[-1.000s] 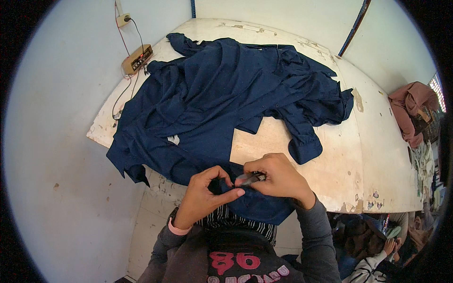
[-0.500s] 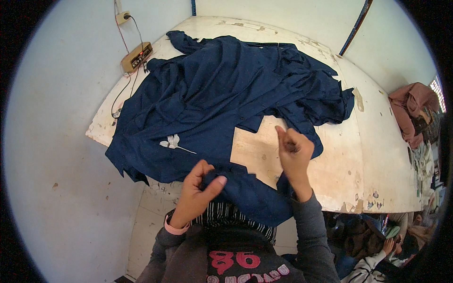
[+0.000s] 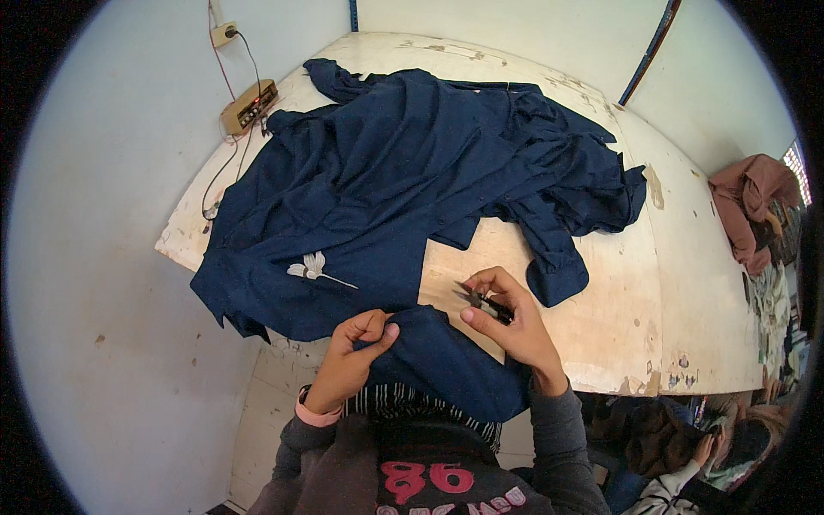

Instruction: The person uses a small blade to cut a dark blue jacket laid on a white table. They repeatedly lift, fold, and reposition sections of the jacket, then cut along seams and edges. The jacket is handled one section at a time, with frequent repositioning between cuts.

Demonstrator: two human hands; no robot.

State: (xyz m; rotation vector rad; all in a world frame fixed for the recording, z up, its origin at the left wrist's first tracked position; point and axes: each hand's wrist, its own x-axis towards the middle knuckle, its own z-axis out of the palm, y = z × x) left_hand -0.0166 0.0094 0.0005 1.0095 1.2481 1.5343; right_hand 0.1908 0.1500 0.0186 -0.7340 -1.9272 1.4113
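Observation:
A navy blue shirt (image 3: 386, 163) lies rumpled over the table, with a white embroidered flower (image 3: 314, 267) on its front left part. My left hand (image 3: 348, 354) is closed, thumb against fingers, on a fold of the shirt near the table's front edge. From there the cloth hangs down toward my lap. To the right, my right hand (image 3: 517, 324) is closed around small dark thread snips (image 3: 471, 295). Their pointed blades face up and left, over a bare patch of table and apart from the cloth. A buttoned cuff (image 3: 558, 270) rests just beyond that hand.
The pale wooden table (image 3: 618, 318) has chipped paint along its edges. A beige electrical box (image 3: 250, 108) with wires stands at the left wall, below a socket (image 3: 225, 34). Brown cloth (image 3: 748, 202) is heaped at the far right. Another person's hand (image 3: 704, 450) shows at lower right.
My right hand has come down and left, and the snips now show in it. My left hand has turned slightly, still pinching the shirt. The shirt's near part has shifted.

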